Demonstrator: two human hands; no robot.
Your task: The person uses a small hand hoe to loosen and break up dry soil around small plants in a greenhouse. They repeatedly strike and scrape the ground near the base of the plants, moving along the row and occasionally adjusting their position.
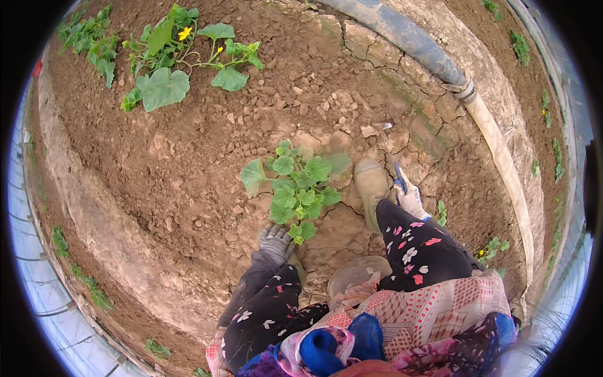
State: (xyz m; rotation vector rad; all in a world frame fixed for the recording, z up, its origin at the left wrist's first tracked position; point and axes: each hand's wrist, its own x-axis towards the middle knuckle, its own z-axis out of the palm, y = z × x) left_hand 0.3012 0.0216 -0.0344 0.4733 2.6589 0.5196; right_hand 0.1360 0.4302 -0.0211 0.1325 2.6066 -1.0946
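Observation:
A leafy green vine plant (301,184) grows from cracked brown soil before me, between my hands. My left hand (275,242), in a grey glove, rests beside its lower left leaves with the fingers spread; no object shows in it. My right hand (409,198), in a whitish glove, is closed around the blue handle of a small hand hoe (389,146). The hoe's thin shaft points away from me, and its metal blade lies at the soil beyond my right boot (370,188).
A larger vine with yellow flowers (165,87) spreads at the upper left. A thick grey hose (405,35) is clamped to a pale flat hose (504,165) curving down the right. A round translucent lid or basin (355,273) lies between my legs. Plastic sheeting (52,311) borders the ground.

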